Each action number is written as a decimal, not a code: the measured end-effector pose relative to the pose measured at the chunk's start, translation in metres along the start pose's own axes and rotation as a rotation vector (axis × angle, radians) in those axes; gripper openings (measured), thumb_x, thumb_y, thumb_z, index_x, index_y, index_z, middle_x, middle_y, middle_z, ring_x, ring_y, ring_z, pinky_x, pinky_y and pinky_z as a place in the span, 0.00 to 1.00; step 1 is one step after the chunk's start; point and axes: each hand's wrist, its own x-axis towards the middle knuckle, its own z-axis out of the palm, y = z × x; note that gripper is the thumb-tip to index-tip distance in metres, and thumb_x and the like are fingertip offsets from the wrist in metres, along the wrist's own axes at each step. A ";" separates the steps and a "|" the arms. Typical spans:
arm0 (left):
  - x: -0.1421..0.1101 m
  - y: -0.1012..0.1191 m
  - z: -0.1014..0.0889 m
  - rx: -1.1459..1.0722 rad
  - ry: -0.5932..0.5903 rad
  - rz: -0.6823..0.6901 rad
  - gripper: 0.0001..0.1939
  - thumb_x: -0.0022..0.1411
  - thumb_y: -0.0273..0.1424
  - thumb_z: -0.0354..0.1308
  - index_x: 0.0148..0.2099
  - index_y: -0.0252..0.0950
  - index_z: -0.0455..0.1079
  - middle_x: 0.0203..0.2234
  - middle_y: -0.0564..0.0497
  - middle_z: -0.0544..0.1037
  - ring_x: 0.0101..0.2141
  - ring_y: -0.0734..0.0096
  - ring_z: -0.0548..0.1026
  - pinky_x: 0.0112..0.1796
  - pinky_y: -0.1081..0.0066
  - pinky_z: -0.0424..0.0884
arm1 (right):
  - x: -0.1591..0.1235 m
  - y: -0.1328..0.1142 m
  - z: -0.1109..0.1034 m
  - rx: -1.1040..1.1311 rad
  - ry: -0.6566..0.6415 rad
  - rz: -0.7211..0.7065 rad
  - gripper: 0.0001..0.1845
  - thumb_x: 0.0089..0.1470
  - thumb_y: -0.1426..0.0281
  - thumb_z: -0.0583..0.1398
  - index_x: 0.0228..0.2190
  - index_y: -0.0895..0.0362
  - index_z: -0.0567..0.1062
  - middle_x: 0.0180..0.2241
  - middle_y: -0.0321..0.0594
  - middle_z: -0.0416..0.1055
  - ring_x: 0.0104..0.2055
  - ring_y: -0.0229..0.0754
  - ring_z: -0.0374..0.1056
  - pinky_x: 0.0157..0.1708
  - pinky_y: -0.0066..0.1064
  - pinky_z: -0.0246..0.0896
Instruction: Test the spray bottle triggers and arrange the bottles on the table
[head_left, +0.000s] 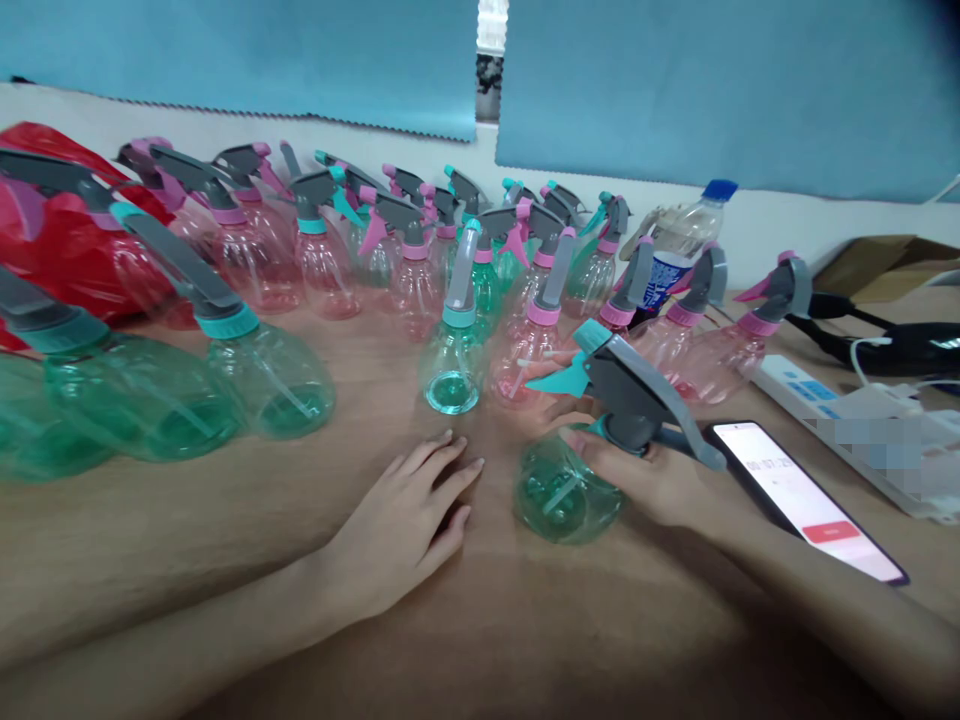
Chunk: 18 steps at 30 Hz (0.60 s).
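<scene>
Green trigger spray bottle (566, 500) sits tilted, right of centre over the wooden table (180, 540), the right hand (652, 480) wrapped round its neck; the left hand (405, 515) rests on the tabletop, fingers loosely spread. A capped plastic bottle (694, 222) wears a blue label (664, 280), lettering illegible; the phone (810, 505) shows blurred timer digits, seemingly 00:07:29.

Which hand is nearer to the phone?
Right hand: its grip, on a green bottle, is just left of the phone. The left hand is farther left, past that bottle.
</scene>
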 end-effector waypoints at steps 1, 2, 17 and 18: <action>0.000 0.000 0.000 0.000 0.001 -0.002 0.19 0.68 0.31 0.47 0.60 0.36 0.62 0.58 0.43 0.64 0.58 0.56 0.59 0.54 0.54 0.61 | 0.000 0.000 0.000 0.005 -0.003 -0.002 0.17 0.44 0.71 0.56 0.39 0.51 0.72 0.30 0.37 0.74 0.32 0.42 0.74 0.35 0.35 0.72; 0.000 0.000 0.000 0.001 0.001 -0.003 0.20 0.68 0.31 0.47 0.60 0.36 0.62 0.58 0.43 0.64 0.58 0.56 0.59 0.54 0.54 0.61 | 0.000 -0.001 0.000 0.009 -0.008 0.003 0.17 0.44 0.72 0.55 0.39 0.51 0.72 0.30 0.36 0.74 0.32 0.42 0.74 0.35 0.34 0.72; 0.001 0.000 0.000 0.003 -0.013 -0.009 0.20 0.68 0.31 0.47 0.60 0.36 0.62 0.58 0.43 0.64 0.58 0.55 0.59 0.54 0.54 0.61 | 0.001 -0.010 -0.002 -0.003 0.046 0.057 0.13 0.39 0.74 0.56 0.30 0.48 0.66 0.24 0.31 0.70 0.30 0.43 0.72 0.33 0.34 0.73; 0.001 0.000 0.000 0.004 -0.013 -0.009 0.20 0.68 0.31 0.47 0.60 0.36 0.62 0.58 0.43 0.64 0.58 0.55 0.59 0.54 0.54 0.61 | 0.001 -0.010 -0.002 -0.010 0.059 0.059 0.12 0.39 0.73 0.57 0.30 0.48 0.65 0.24 0.31 0.69 0.29 0.43 0.72 0.32 0.33 0.72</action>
